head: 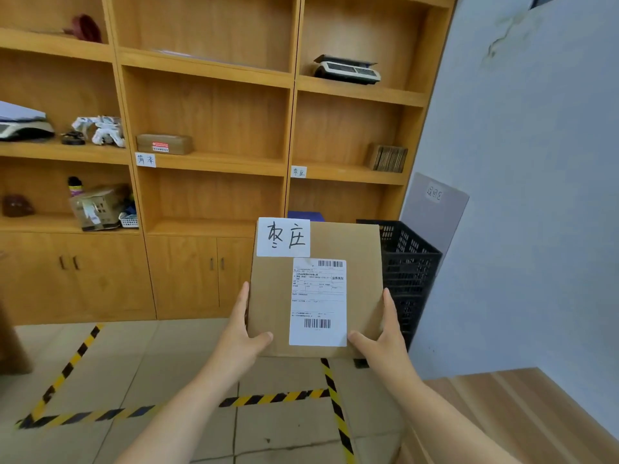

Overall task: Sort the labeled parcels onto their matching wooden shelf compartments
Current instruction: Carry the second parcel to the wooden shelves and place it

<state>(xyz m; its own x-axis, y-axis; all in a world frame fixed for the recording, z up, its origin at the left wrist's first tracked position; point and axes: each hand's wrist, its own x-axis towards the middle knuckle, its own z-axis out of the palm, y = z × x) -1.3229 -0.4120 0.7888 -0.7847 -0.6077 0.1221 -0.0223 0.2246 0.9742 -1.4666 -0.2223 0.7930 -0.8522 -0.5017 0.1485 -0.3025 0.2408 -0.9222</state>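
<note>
2 hands (249,333) (385,336) clasp parcel (274,296) | tiled floor (150,346) — hazard tape (274,396) | wooden shelf (214,162)

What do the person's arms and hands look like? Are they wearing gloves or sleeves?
No gloves and no sleeves in view. Both forearms are bare right down to the bottom of the picture. The left hand and right hand are bare too, with no rings, watch or bracelets showing, and short plain fingernails.

Single head-worn view, forward and downward, near wooden shelf (214,165) and floor (160,363).
</note>
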